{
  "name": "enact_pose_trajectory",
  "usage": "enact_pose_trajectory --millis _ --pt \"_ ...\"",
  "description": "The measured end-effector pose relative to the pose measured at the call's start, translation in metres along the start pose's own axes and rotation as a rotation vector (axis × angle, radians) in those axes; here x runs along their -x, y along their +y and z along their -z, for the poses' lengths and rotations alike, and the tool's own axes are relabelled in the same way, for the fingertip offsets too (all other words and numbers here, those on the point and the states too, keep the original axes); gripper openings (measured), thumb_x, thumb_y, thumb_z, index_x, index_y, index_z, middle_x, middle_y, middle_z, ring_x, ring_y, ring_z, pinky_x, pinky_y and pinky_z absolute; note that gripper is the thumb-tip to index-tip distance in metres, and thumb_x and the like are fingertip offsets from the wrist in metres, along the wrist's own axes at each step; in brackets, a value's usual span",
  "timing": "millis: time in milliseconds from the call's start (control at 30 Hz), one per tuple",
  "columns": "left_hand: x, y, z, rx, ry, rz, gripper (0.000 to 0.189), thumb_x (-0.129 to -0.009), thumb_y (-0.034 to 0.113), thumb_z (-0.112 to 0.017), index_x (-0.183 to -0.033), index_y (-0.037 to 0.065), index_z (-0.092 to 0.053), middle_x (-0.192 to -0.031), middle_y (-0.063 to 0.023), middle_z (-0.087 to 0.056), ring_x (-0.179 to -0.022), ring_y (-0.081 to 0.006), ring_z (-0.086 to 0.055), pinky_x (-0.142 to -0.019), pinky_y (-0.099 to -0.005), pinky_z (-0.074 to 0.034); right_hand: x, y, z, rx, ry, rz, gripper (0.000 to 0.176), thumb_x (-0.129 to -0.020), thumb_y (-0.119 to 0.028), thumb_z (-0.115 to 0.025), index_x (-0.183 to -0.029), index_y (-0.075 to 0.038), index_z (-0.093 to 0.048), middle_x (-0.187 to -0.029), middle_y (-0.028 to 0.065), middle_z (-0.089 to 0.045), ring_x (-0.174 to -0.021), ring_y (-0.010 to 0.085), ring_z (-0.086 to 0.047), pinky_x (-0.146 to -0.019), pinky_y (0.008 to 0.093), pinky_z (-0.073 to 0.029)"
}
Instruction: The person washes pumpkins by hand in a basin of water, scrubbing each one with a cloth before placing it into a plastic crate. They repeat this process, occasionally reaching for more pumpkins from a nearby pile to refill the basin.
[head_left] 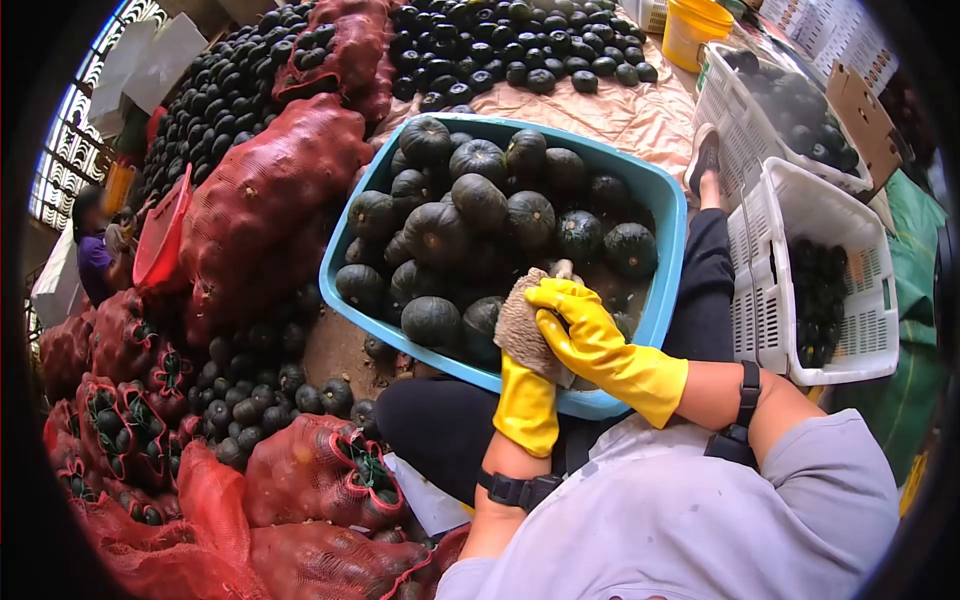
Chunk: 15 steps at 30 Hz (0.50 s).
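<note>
Both my hands wear yellow rubber gloves and meet over the near rim of a blue tub (672, 250). My left hand (528, 385) is mostly covered by a beige cloth (528, 325), and its fingers are hidden. My right hand (590, 325) lies against the cloth from the right, its fingers bent and pressed together; what they grip is too hidden to make out. Dark green squashes (437, 232) are heaped in the tub, and some water shows on its right side.
Red mesh sacks (265, 200) stand left, with loose squashes (240, 405) between them. White crates (745, 290) with squashes stand right. A yellow bucket (690, 35) is at the back. Another person (95, 255) sits at the far left. More squashes (520, 45) cover a sheet behind the tub.
</note>
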<state>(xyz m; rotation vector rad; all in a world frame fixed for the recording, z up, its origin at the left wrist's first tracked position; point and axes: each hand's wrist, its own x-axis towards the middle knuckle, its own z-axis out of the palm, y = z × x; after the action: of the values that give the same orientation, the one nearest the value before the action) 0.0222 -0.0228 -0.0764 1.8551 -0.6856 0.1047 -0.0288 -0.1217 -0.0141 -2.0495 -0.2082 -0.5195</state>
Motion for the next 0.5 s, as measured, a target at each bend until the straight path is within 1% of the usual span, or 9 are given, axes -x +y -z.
enact_pose_trajectory --millis 33,133,167,233,300,333,400,467,500 --pt "-0.011 0.023 0.013 0.142 -0.046 -0.015 0.026 -0.101 0.021 -0.06 -0.124 0.009 -0.061 -0.106 -0.0122 -0.069 -0.102 -0.031 -0.067 -0.093 -0.0397 -0.055 0.003 0.004 0.003 -0.055 -0.045 -0.007 0.025 -0.102 -0.009 -0.064 -0.126 -0.007 -0.072 -0.131 0.0161 -0.072 -0.12 0.0323 -0.068 -0.107 0.0412 -0.051" --pt "-0.004 0.002 -0.001 0.827 0.107 0.266 0.014 -0.102 0.02 -0.062 -0.109 0.009 -0.06 -0.102 -0.0074 -0.069 -0.095 -0.0245 -0.068 -0.087 -0.0369 -0.056 -0.018 -0.002 0.006 -0.9 0.102 -0.63 0.031 -0.106 -0.017 -0.066 -0.136 -0.009 -0.065 -0.125 0.0065 -0.072 -0.115 0.0132 -0.066 -0.103 0.0314 -0.053" --pt "-0.005 0.016 -0.002 0.514 0.193 0.273 0.022 -0.099 0.023 -0.067 -0.114 0.008 -0.06 -0.106 -0.0085 -0.07 -0.098 -0.0249 -0.069 -0.09 -0.0372 -0.056 -0.017 0.004 -0.006 -1.024 0.277 -0.627 0.039 -0.106 -0.018 -0.067 -0.143 -0.01 -0.06 -0.132 0.0075 -0.069 -0.115 0.0147 -0.066 -0.105 0.0306 -0.052" --pt "0.0 0.056 0.003 -0.015 0.353 0.281 0.04 -0.093 0.027 -0.076 -0.123 0.006 -0.061 -0.114 -0.0108 -0.071 -0.106 -0.0257 -0.07 -0.097 -0.0379 -0.055 -0.016 -0.004 -0.009 -0.657 0.295 -0.648 0.045 -0.106 -0.021 -0.068 -0.147 -0.009 -0.057 -0.142 0.012 -0.063 -0.122 0.0208 -0.065 -0.108 0.0345 -0.05" --pt "-0.001 0.07 0.015 -0.08 0.328 0.282 0.065 -0.082 0.036 -0.088 -0.132 0.004 -0.062 -0.124 -0.0117 -0.072 -0.114 -0.0272 -0.07 -0.104 -0.0389 -0.054 -0.014 0.016 0.015 0.005 -0.047 0.005 0.062 -0.094 -0.022 -0.082 -0.149 -0.011 -0.056 -0.143 0.0209 -0.06 -0.131 0.0396 -0.059 -0.114 0.0456 -0.047" --pt "-0.005 0.065 0.019 -0.25 0.325 0.112 0.055 -0.083 0.032 -0.086 -0.125 0.004 -0.065 -0.118 -0.0108 -0.073 -0.11 -0.0265 -0.07 -0.102 -0.0393 -0.055 -0.015 0.014 0.027 0.046 -0.24 -0.126 0.064 -0.091 -0.022 -0.083 -0.148 -0.012 -0.057 -0.144 0.0212 -0.06 -0.131 0.0405 -0.059 -0.114 0.0451 -0.046" --pt "-0.01 0.056 0.026 0.17 0.305 0.219 0.036 -0.087 0.028 -0.078 -0.114 0.005 -0.068 -0.108 -0.0093 -0.072 -0.104 -0.0261 -0.07 -0.099 -0.0401 -0.056 -0.036 -0.033 0.061 0.073 -0.523 -0.381 0.066 -0.088 -0.025 -0.086 -0.147 -0.014 -0.057 -0.142 0.0224 -0.061 -0.134 0.039 -0.059 -0.113 0.0422 -0.047" --pt "-0.018 0.048 0.035 1.341 0.229 0.729 0.022 -0.096 0.027 -0.066 -0.106 0.008 -0.067 -0.099 -0.0084 -0.07 -0.1 -0.0265 -0.069 -0.098 -0.0409 -0.056 -0.033 -0.015 0.057 -0.487 -0.495 -0.544 0.062 -0.092 -0.03 -0.084 -0.145 -0.012 -0.057 -0.133 0.0146 -0.065 -0.126 0.0291 -0.064 -0.108 0.038 -0.05" --pt "-0.016 0.039 0.028 1.036 0.292 0.629 0.018 -0.097 0.026 -0.065 -0.104 0.009 -0.067 -0.098 -0.0072 -0.07 -0.097 -0.0246 -0.069 -0.095 -0.0391 -0.057 -0.037 -0.011 0.047 -0.795 -0.454 -0.678 0.06 -0.094 -0.031 -0.083 -0.144 -0.012 -0.057 -0.13 0.0114 -0.066 -0.123 0.0255 -0.065 -0.107 0.0371 -0.051"
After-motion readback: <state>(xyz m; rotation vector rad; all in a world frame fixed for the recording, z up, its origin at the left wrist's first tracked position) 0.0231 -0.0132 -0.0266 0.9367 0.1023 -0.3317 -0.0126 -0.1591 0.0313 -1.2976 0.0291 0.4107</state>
